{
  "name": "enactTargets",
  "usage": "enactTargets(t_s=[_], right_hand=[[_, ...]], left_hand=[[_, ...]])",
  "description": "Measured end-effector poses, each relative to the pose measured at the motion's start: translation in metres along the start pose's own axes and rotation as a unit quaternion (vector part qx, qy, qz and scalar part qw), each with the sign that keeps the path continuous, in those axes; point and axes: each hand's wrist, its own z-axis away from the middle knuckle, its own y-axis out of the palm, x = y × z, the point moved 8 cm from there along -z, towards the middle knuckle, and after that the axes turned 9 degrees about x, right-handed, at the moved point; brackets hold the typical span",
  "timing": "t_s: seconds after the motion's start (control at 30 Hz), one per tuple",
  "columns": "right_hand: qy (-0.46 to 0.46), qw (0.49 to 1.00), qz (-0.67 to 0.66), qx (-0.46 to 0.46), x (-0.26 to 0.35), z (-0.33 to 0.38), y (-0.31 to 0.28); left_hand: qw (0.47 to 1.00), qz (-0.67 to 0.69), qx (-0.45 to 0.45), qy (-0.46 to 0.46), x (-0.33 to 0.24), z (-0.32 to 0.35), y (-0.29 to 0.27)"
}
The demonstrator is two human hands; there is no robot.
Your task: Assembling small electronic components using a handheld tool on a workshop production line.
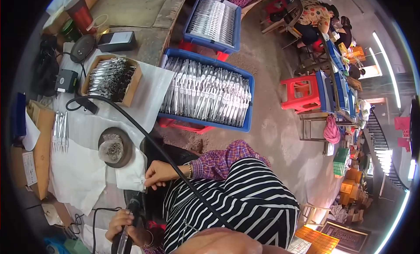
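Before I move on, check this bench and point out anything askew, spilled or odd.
One thing looks odd: the black cable leads off the bench and slants across the view, passing in front of the right hand's wrist, where it might snag. Nothing appears plainly spilled or damaged.

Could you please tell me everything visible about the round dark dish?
The dish is round, dark grey and smooth-looking, its material unclear. It sits open and upright on the white-covered workbench, mostly filled by a crumpled, clear, plastic-looking bag with small dark bits. The right hand is nearby but not touching it.
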Motion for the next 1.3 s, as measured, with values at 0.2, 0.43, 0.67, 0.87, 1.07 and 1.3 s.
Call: enactTargets(t_s=[0.2, 0.43, 0.67, 0.87, 1.07, 1.3], right_hand=[[-0.009, 0.990, 0.125, 0.060, 0.037, -0.003, 0.019], [-0.266, 0.877, 0.390, 0.088, 0.119, -0.050, 0.063], [-0.356, 0.760, 0.536, 0.091, 0.181, -0.128, 0.101], [-0.300, 0.706, 0.641, 0.004, 0.210, -0.203, 0.052], [-0.258, 0.659, 0.706, -0.010, 0.218, -0.243, 0.014], [-0.326, 0.609, 0.723, -0.002, 0.217, -0.280, 0.026]], left_hand=[[0.986, 0.108, 0.114, 0.053, 0.005, 0.018, -0.042], [0.998, 0.001, -0.068, 0.003, -0.021, 0.034, -0.052], [0.986, -0.011, -0.164, -0.026, -0.034, 0.051, -0.060], [0.977, -0.005, -0.206, -0.050, -0.035, 0.075, -0.071], [0.976, 0.018, -0.200, -0.081, -0.022, 0.078, -0.073], [0.967, 0.037, -0.234, -0.092, -0.027, 0.081, -0.082]])
